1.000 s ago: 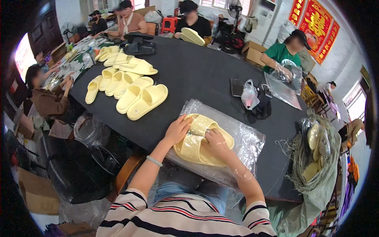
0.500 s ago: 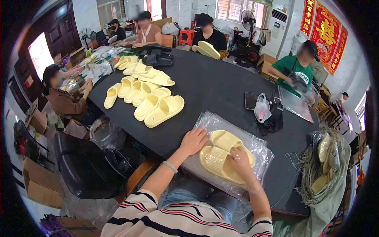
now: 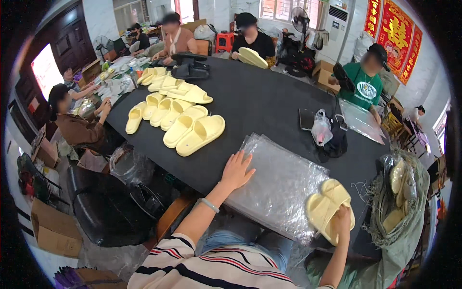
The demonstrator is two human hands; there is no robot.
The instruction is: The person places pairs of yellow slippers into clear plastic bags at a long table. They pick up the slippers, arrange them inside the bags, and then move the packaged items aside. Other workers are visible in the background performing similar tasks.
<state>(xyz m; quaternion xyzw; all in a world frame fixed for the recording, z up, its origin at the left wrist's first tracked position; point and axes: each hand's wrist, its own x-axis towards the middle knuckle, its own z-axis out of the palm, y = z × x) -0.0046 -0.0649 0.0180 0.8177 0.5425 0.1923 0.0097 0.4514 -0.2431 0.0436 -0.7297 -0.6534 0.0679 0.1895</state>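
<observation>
A pair of pale yellow slide slippers (image 3: 327, 204) is in my right hand (image 3: 342, 219), whose fingers are closed at the foot openings. The pair is over the right end of a stack of clear plastic bags (image 3: 276, 185) and the table's near edge. Whether a clear bag wraps the slippers I cannot tell. My left hand (image 3: 237, 171) lies flat with fingers spread on the left side of the stack. Farther left on the table stand rows of more yellow slippers (image 3: 199, 135), with black slippers (image 3: 190, 71) behind them.
An open woven sack (image 3: 404, 231) of bagged slippers stands at the table's right end. A phone (image 3: 306, 119), a small clear bag (image 3: 321, 129) and a black bag (image 3: 334, 144) lie on the dark table (image 3: 245, 106). Several co-workers sit around it, one in green (image 3: 364, 86) holding a black slipper.
My right hand has carried the yellow slippers rightward from the middle of the bag stack to its right end. My left hand stays on the bags. The co-worker in green has raised a black slipper.
</observation>
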